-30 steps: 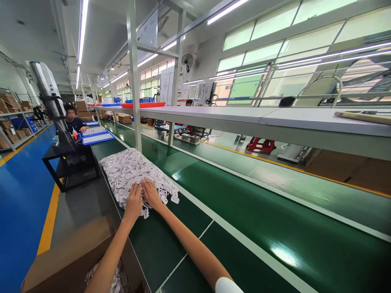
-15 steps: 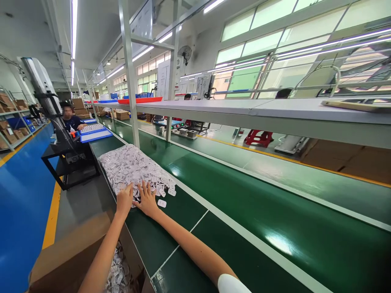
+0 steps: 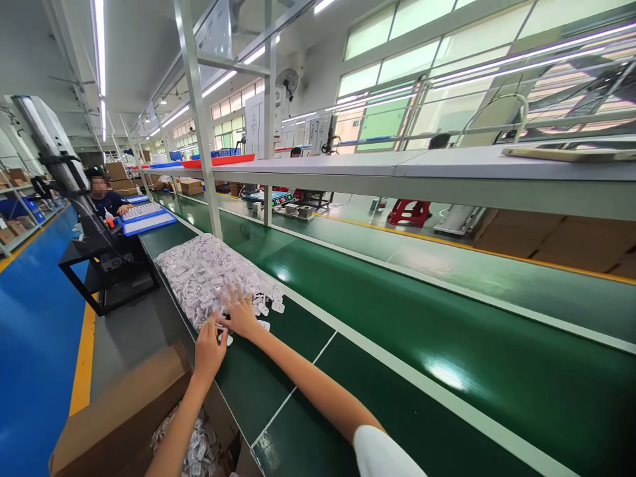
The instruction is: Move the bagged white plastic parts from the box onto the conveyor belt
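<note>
A broad heap of small white plastic pieces (image 3: 199,265) lies on the dark green bench top (image 3: 268,371). My right hand (image 3: 243,317) rests against the near side of this heap, fingers spread and slightly blurred. Just left of it and closer to me is my left hand (image 3: 209,350), at the bench's edge with thumb and fingers apart. A loose white piece (image 3: 226,339) lies beside its fingertips. Another few pieces sit at the heap's right fringe, one partly hidden behind my right hand.
Below the bench edge stands an open cardboard box (image 3: 119,424) with more white pieces inside. A green conveyor belt (image 3: 358,305) runs along the right, under a white shelf (image 3: 348,171). Farther left, a co-worker (image 3: 102,199) sits by blue-rimmed trays (image 3: 149,224) and a black stand (image 3: 104,278).
My left hand has drawn back toward me from the heap, its fingers loosening apart. My right hand stays at the heap with its fingers moving. The camera view has shifted slightly.
</note>
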Tool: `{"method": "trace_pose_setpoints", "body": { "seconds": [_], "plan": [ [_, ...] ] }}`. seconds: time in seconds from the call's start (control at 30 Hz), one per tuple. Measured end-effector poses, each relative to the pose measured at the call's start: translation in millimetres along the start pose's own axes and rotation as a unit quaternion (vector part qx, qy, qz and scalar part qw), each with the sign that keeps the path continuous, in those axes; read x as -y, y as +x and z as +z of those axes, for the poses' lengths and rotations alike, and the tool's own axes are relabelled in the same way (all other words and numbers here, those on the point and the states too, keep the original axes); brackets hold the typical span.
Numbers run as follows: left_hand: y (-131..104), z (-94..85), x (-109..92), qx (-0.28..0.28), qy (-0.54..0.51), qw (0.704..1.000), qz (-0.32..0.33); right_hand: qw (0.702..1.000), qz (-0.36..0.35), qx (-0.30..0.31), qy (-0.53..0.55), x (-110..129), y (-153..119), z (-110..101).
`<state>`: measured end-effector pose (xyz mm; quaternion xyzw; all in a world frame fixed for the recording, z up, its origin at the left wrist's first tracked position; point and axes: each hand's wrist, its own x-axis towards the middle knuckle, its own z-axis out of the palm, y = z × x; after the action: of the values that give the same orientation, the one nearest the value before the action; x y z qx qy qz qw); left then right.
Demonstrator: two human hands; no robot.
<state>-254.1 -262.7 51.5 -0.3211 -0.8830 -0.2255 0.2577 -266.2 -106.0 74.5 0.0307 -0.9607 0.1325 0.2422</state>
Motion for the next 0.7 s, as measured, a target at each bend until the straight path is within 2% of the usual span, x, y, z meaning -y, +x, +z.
{"method": "trace_pose_setpoints", "body": {
  "seconds": [0.13,0.27,0.4,0.5,0.7],
  "plan": [
    [-29,2.4,-20,0.034,0.014,0.999,0.021,0.998,0.042,0.038,-0.014,-50,-54,-30],
    [-35,13.2,-30,0.07,0.056,0.996,-0.023,0.992,0.101,0.074,0.0,-76,-75,-35],
    [-15,19.7,-24,0.094,0.077,0.992,-0.034,0.991,0.098,0.072,0.048,-73,-63,-22],
    [2,22.9,-20,0.088,0.082,0.993,-0.021,0.991,0.094,0.05,0.083,-66,-46,-11],
    [23,40.7,-31,0.067,0.082,0.994,0.014,0.989,0.092,0.002,0.114,-59,-13,1]
  ]
}}
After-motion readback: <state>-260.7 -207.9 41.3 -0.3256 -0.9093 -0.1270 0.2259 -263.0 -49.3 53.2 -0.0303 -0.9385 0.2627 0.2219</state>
